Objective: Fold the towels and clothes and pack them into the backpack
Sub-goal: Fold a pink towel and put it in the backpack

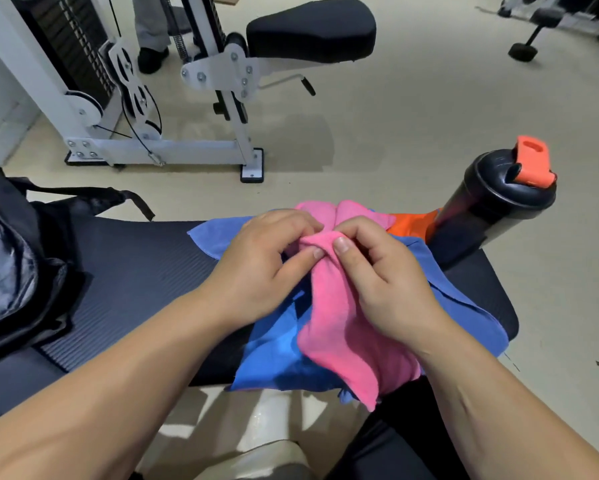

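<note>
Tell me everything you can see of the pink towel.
The pink terry-like towel looks soft and fuzzy. It is bunched lengthwise into a crumpled strip and is not yet folded flat. It lies on top of the blue cloth spread over the black ribbed bench pad. Its far end bulges in two humps beyond the hands, and its near end droops past the pad's near edge. The left hand and right hand both pinch a raised fold near its middle between thumb and fingers.
</note>
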Motion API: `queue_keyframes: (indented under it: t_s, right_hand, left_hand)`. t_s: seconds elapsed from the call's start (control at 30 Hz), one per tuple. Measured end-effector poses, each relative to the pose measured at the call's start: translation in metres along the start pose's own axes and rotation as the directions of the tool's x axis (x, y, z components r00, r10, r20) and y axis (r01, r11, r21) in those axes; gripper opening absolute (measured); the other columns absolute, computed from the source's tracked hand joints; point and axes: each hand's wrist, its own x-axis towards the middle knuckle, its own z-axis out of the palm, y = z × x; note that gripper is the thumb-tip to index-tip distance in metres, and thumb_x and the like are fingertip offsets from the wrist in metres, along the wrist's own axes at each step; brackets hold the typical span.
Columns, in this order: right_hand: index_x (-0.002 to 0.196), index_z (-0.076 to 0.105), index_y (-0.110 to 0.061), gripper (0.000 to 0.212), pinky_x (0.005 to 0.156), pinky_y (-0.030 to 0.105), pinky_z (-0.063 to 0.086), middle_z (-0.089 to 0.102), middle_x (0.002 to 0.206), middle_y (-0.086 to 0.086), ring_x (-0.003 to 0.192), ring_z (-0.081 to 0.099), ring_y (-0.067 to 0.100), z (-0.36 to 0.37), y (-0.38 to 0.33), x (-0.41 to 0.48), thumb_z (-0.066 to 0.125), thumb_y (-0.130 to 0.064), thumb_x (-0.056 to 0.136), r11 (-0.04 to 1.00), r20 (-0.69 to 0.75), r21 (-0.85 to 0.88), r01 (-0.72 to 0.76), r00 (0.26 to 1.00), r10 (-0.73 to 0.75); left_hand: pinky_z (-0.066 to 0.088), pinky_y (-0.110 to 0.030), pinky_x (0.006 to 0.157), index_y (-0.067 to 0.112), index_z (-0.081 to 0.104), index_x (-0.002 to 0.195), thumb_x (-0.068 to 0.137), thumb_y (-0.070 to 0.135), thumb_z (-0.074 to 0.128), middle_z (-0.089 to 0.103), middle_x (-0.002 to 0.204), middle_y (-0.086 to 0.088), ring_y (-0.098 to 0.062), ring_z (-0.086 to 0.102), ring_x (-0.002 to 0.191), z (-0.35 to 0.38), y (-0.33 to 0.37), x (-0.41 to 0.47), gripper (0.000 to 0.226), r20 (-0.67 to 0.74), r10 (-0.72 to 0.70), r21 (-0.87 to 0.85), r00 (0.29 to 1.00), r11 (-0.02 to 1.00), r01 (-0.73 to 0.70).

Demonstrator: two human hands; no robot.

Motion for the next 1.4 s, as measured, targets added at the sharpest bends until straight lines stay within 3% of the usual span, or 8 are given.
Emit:
queue_keyframes:
  t_s: [0.17, 0.43, 0.63, 0.8, 0.93, 1.13, 1.3, 1.4]
  right_hand:
    - [0.116, 0.056, -0.033, 0.050, 0.079, 0.024, 0.050, 0.064, 0.101, -0.016, 0.094, 0.064, 0.010, -0.002, -0.010, 0.002, 0.083, -0.027, 0.074, 0.996, 0.085, -0.074, -0.051, 0.995, 0.057]
    - [0.072, 0.056, -0.019, 0.024, 0.061, 0.033, 0.044, 0.058, 0.067, -0.010, 0.061, 0.051, 0.006, -0.005, 0.006, 0.003, 0.063, -0.042, 0.071, 0.911, 0.278, -0.357, -0.206, 0.908, 0.314]
    - [0.067, 0.059, -0.023, 0.032, 0.060, 0.030, 0.041, 0.057, 0.060, -0.013, 0.060, 0.050, 0.007, -0.007, 0.007, 0.019, 0.083, -0.044, 0.075, 0.903, 0.266, -0.381, -0.201, 0.911, 0.315]
    - [0.071, 0.055, -0.021, 0.033, 0.057, 0.026, 0.036, 0.055, 0.064, -0.008, 0.063, 0.047, 0.008, 0.016, 0.013, 0.023, 0.084, -0.036, 0.073, 0.902, 0.318, -0.414, -0.121, 0.909, 0.268]
    - [0.075, 0.048, -0.027, 0.032, 0.060, 0.032, 0.040, 0.055, 0.067, -0.011, 0.064, 0.047, 0.008, 0.043, 0.020, 0.013, 0.079, -0.032, 0.079, 0.932, 0.388, -0.358, -0.050, 0.900, 0.198]
    - [0.082, 0.056, -0.034, 0.032, 0.063, 0.026, 0.043, 0.061, 0.075, -0.017, 0.073, 0.056, 0.005, 0.040, 0.011, 0.009, 0.080, -0.049, 0.067, 0.947, 0.430, -0.320, -0.012, 0.889, 0.157]
    - [0.088, 0.072, -0.031, 0.050, 0.074, 0.032, 0.049, 0.066, 0.081, -0.011, 0.083, 0.061, 0.010, 0.020, 0.015, 0.007, 0.063, -0.076, 0.068, 0.937, 0.402, -0.347, -0.038, 0.896, 0.186]
    - [0.084, 0.073, -0.019, 0.039, 0.075, 0.040, 0.051, 0.069, 0.077, -0.004, 0.077, 0.063, 0.012, 0.011, 0.027, 0.005, 0.058, -0.054, 0.089, 0.929, 0.366, -0.366, -0.054, 0.909, 0.197]
  left_hand:
    - [0.042, -0.022, 0.060, 0.013, 0.052, 0.082, 0.099, 0.029, 0.054, 0.053, 0.066, -0.001, -0.014, 0.050, 0.065, -0.024, 0.029, -0.004, 0.024, -0.144, -0.039, -0.085, 0.989, 0.996, 0.027]
    - [0.036, -0.018, 0.059, 0.017, 0.052, 0.074, 0.093, 0.032, 0.057, 0.053, 0.070, 0.001, -0.008, 0.049, 0.065, -0.093, 0.015, -0.016, 0.025, -0.227, -0.092, 0.095, 0.970, 0.989, 0.116]
    - [0.036, -0.033, 0.052, 0.023, 0.047, 0.062, 0.080, 0.051, 0.056, 0.048, 0.053, 0.003, -0.012, 0.046, 0.053, -0.126, -0.037, -0.043, 0.035, 0.127, -0.252, 0.409, 0.959, 0.894, 0.181]
    - [0.043, -0.030, 0.059, 0.019, 0.066, 0.064, 0.086, 0.057, 0.067, 0.058, 0.056, 0.002, -0.007, 0.046, 0.052, -0.127, -0.057, -0.067, 0.044, 0.412, -0.555, 0.430, 0.722, 0.818, 0.383]
    - [0.051, -0.038, 0.080, 0.026, 0.071, 0.090, 0.096, 0.043, 0.060, 0.069, 0.082, 0.009, -0.011, 0.063, 0.079, -0.094, -0.063, -0.072, 0.021, 0.161, -0.467, 0.223, 0.869, 0.875, 0.429]
    - [0.044, -0.038, 0.098, 0.039, 0.053, 0.134, 0.080, 0.058, 0.060, 0.064, 0.117, 0.011, -0.016, 0.055, 0.110, -0.035, -0.063, -0.070, 0.058, 0.449, -0.350, 0.329, 0.822, 0.920, 0.212]
    - [0.048, -0.039, 0.077, 0.026, 0.061, 0.098, 0.072, 0.031, 0.051, 0.068, 0.092, 0.007, -0.024, 0.061, 0.093, -0.033, -0.066, -0.070, 0.028, 0.379, -0.382, 0.380, 0.843, 0.894, 0.235]
    - [0.047, -0.038, 0.070, 0.026, 0.065, 0.088, 0.069, 0.032, 0.048, 0.066, 0.082, 0.008, -0.023, 0.060, 0.084, -0.048, -0.063, -0.069, 0.027, 0.261, -0.366, 0.421, 0.893, 0.876, 0.236]
